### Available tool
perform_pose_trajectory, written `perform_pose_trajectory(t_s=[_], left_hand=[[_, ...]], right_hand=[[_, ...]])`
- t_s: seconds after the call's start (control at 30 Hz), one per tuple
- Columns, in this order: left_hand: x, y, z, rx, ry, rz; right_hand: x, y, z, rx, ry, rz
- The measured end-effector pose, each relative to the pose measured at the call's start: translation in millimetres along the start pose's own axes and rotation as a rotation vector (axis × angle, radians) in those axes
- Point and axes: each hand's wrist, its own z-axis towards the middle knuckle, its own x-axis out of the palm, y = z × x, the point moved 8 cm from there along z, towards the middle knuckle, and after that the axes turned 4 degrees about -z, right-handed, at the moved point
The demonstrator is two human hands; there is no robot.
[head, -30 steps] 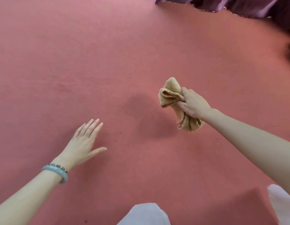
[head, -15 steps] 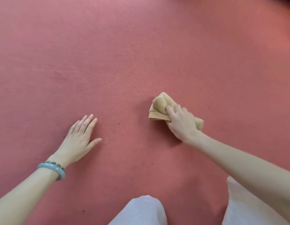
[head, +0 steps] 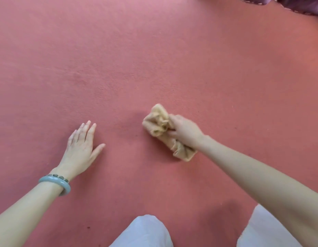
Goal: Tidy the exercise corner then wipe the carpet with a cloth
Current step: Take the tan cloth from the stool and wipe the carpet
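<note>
Over the last second the right hand (head: 185, 132) has brought the cloth (head: 155, 120) down from the air onto the carpet (head: 154, 59). In the last half second the bundle has turned, so that a tail of it now trails out under the wrist toward 5 o'clock. A strip of purple fabric (head: 297, 4) has come back into view at the far edge, at 1 o'clock.

The cloth is tan and crumpled. It lies on the pink-red carpet at about the middle of the view, with its bunched end pointing toward 10 o'clock. The right hand sits on its 4 o'clock side. That hand's grip is clamped on the cloth, with the fingers curled over the folds and the thumb tucked in against them. The forearm runs off toward 4 o'clock.

The left hand (head: 81, 148) lies at 8 o'clock of the cloth and well apart from it, palm down on the carpet. Its grip is apart and holds nothing: the fingers are straight and point toward 12 o'clock, and the thumb is spread toward 2 o'clock. On that wrist sit a pale green bangle (head: 55, 184) and, just beside it on the hand's side, a bead bracelet (head: 59, 176).

White trousers (head: 144, 232) show at 6 o'clock and again at 5 o'clock, at the near edge.
</note>
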Motion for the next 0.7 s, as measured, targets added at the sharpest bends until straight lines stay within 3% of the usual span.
perform_pose_trajectory(t_s=[0.2,0.3,0.4,0.6,0.7], left_hand=[[-1,-16,8,0.015,-0.003,-0.033],[-5,-22,15,0.009,-0.010,-0.062],[-6,-22,19,-0.040,-0.009,-0.127],[-8,6,20,-0.206,-0.042,-0.246],[-9,22,16,-0.211,-0.032,-0.229]], right_hand=[[-74,-131,18,0.493,-0.277,-0.111],[-81,-129,30,0.613,-0.309,-0.061],[-59,-60,63,0.469,-0.272,0.000],[18,132,68,-0.041,-0.122,0.064],[35,172,59,-0.207,-0.036,0.078]])
